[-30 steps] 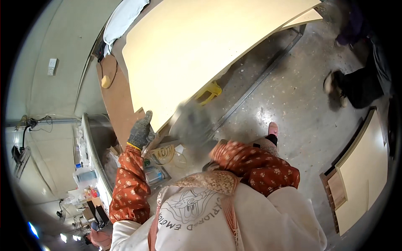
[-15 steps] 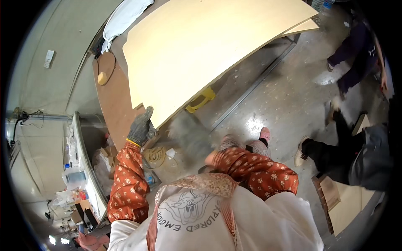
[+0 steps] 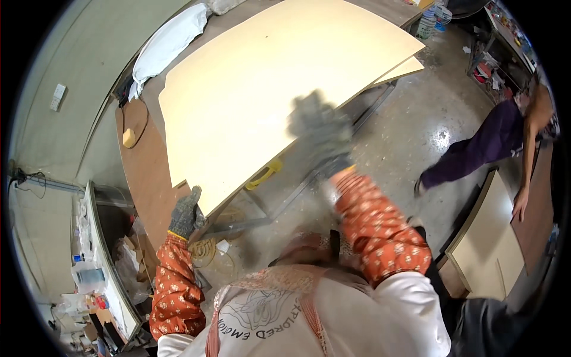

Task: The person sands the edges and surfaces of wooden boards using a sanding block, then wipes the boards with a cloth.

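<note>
Grasping the near left corner of a large, flat, pale-yellow board point(image 3: 256, 83) in the left hand point(image 3: 185, 214), gloved in grey knit, with thumb on top and fingers below the edge. Stretching over the same board's near edge with the right hand point(image 3: 323, 130), also grey-gloved, with fingers seemingly spread but blurred; impossible to tell whether touching. Partly showing underneath: a second pale-yellow board point(image 3: 405, 69) and a brown flat surface point(image 3: 143, 175). Farther out, at right: a person in purple trousers point(image 3: 480, 141).
</note>
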Available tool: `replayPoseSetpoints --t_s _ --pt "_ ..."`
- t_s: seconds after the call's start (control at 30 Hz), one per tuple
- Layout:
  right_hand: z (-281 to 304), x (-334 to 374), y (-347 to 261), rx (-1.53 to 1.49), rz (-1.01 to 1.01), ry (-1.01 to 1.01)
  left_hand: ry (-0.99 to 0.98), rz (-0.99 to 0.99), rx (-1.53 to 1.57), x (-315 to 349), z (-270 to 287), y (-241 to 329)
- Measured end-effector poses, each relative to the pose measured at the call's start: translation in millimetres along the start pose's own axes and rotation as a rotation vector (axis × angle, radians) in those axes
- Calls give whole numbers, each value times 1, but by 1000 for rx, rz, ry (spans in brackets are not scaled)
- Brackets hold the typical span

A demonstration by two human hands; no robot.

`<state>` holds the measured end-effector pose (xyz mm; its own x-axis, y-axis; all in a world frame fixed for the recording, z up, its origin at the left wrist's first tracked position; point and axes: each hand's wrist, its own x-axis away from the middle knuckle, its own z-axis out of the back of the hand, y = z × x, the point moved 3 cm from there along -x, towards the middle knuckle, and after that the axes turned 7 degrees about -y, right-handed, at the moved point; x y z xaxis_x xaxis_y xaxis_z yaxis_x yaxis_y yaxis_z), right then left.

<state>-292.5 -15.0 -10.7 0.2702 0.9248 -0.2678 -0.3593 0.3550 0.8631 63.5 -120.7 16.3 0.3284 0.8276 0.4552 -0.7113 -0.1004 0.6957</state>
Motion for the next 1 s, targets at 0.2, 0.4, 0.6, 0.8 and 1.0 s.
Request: replayPoseSetpoints --t_s 0.2,0.4,0.6,0.8,1.0 --pt "-134 -30 68 -803 -300 -170 71 188 -200 -4 15 27" --pt "45 34 -5 -1277 -112 312 553 -682 -749 -62 -84 140" --pt "-167 -31 63 -1035 -78 28 375 -1020 -872 -85 -129 157" --pt "-258 -69 118 -1256 -528 -137 295 -985 -926 -81 -126 162" --pt "-113 -3 35 -1160 -280 438 239 -933 -937 -75 -126 168"
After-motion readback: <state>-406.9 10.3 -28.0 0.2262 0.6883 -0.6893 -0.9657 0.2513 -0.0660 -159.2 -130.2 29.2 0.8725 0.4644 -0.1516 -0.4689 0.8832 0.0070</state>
